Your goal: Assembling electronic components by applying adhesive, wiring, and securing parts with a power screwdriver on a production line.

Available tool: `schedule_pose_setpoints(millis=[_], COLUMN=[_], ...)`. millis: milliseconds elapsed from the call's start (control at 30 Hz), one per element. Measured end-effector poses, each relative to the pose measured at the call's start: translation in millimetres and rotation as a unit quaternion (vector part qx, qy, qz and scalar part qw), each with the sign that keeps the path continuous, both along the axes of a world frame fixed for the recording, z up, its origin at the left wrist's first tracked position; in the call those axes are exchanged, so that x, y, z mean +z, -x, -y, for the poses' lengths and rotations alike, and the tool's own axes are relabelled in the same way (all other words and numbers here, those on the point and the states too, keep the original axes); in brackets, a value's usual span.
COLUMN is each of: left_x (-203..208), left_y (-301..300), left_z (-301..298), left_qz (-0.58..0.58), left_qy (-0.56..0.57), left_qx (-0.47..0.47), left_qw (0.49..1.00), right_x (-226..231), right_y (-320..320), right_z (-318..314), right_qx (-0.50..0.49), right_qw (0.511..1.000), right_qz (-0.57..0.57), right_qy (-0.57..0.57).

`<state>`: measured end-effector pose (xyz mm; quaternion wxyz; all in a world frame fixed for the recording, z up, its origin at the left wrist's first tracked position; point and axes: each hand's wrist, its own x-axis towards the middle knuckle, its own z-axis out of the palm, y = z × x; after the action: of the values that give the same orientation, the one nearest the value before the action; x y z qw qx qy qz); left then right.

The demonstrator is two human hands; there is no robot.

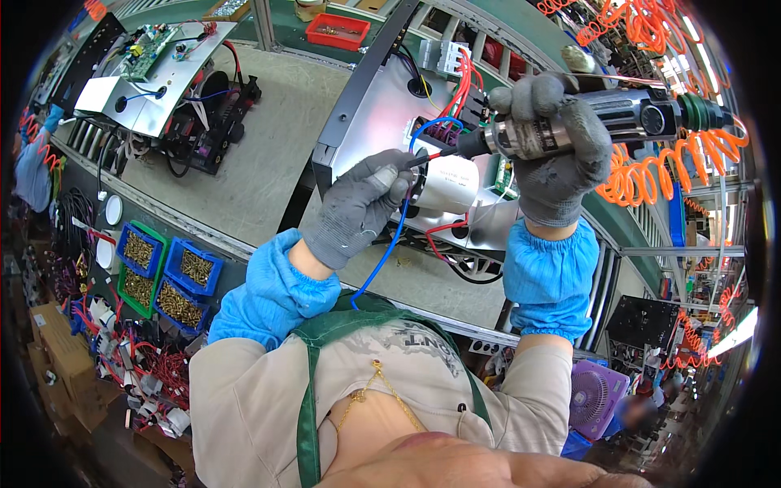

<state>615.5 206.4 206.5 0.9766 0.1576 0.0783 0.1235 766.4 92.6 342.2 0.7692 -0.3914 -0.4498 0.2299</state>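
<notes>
My right hand (561,146), in a grey glove, wraps round a silver and black air screwdriver (622,114) held almost level, its bit pointing left. My left hand (366,203), also gloved, is closed in a pinch at the tip of the bit (443,153); what lies between the fingertips is hidden. A blue wire (388,254) loops past these fingers and hangs toward my apron. Just beyond the hands is a metal chassis (370,102) with a silver cylinder (447,183), red wires (468,85) and terminal blocks.
Another open unit with a green circuit board (146,53) stands at the left on the line. Blue bins (195,267) and green bins of brass-coloured fasteners sit at lower left. A red tray (338,32) lies at the back. Orange coiled hoses (667,175) hang at right, above a purple fan (598,398).
</notes>
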Motion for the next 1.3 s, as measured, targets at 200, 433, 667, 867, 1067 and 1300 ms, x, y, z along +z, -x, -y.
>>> schedule_pose_setpoints(millis=[200,433,667,867,1067,1300], left_x=[-14.3,-8.8,-0.5,-8.0,19.4,-21.3], left_y=[-7.2,-12.8,-13.8,-7.2,27.6,-2.6], left_z=[-5.9,-0.6,4.9,-3.8,3.3,8.1], left_qz=[0.025,-0.02,-0.151,-0.141,-0.163,-0.114], left_qy=[0.074,-0.001,-0.205,-0.243,-0.771,-0.803], left_qx=[-0.054,-0.038,0.036,0.008,-0.029,0.14], left_qw=[0.995,0.999,0.966,0.96,0.615,0.568], right_x=[5.8,5.3,2.8,2.1,-4.3,-5.9], right_y=[-2.8,1.1,3.2,6.5,9.1,10.6], right_z=[1.0,-2.0,-2.6,-5.4,-15.7,-39.1], right_qx=[0.019,-0.022,-0.019,-0.03,-0.075,-0.057], right_qw=[0.998,1.0,1.0,0.999,0.997,0.993], right_qz=[-0.036,-0.014,-0.014,0.004,0.015,0.077], right_qy=[-0.057,-0.011,-0.01,0.018,0.025,0.073])
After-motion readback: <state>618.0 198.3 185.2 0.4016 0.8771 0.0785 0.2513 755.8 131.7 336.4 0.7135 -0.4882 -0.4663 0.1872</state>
